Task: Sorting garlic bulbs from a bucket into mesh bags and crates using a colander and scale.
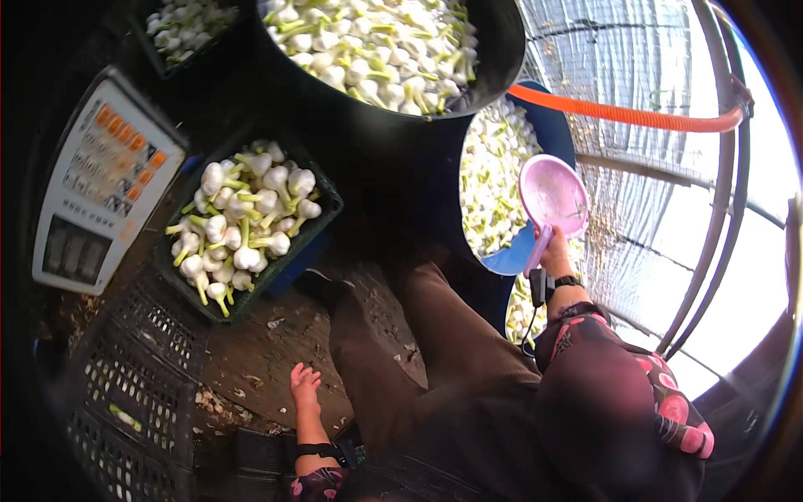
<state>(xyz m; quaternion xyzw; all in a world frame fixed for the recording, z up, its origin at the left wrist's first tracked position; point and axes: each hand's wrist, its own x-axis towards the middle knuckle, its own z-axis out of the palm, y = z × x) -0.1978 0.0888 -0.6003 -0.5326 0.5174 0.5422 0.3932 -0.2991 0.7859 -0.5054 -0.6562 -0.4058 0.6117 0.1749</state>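
Note:
At the right, my right hand (553, 253) is closed round the handle of a pink plastic dipper (554, 194). The round bowl of the dipper is over the edge of a blue barrel (508, 260) filled with garlic bulbs (495, 188). My left hand (306, 383) hangs low at the left of my legs, its fingers apart and nothing in them. Ahead of it, a dark green crate (330, 194) holds a heap of garlic bulbs (242, 213) with short green stems.
A scale with a keypad and display (104, 188) stands left of the crate. Black perforated crates (125, 385) lie below it. A large dark tub (502, 50) of garlic is at the top. An orange hose (627, 115) runs rightward beside mesh sheeting. Scraps litter the floor (259, 351).

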